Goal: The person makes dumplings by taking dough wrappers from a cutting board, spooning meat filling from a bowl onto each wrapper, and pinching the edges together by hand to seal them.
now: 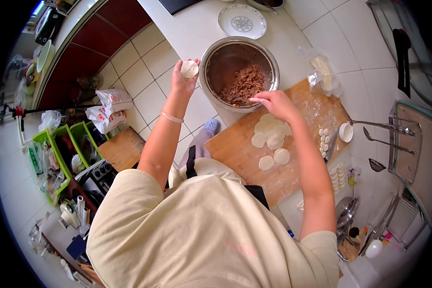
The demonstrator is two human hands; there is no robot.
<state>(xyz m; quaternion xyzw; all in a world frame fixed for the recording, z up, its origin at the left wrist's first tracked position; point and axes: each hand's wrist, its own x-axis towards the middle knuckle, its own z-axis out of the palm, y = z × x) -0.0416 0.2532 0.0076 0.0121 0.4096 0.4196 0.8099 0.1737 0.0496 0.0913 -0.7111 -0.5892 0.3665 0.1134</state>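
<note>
My left hand (183, 79), left of the steel bowl (209, 91), holds a round dough wrapper (189, 69) on its palm and fingers. The bowl contains brown minced filling (247, 82). At the bowl's lower right rim, my right hand (275, 102) is closed on the handle of a utensil (240, 100) that reaches into the filling. Beneath my right forearm lies a wooden board (230, 144) dusted with flour. On it are overlapping dough wrappers (275, 140), small dough pieces (324, 139) and a knife (332, 146).
A patterned plate (242, 21) is beyond the bowl. A plastic bag (324, 74) and a white cup (346, 132) sit by the board's right side. Folded dough pieces (337, 177) lie in rows nearby. Ladles (377, 165) are at the right; green bins (62, 144) stand left.
</note>
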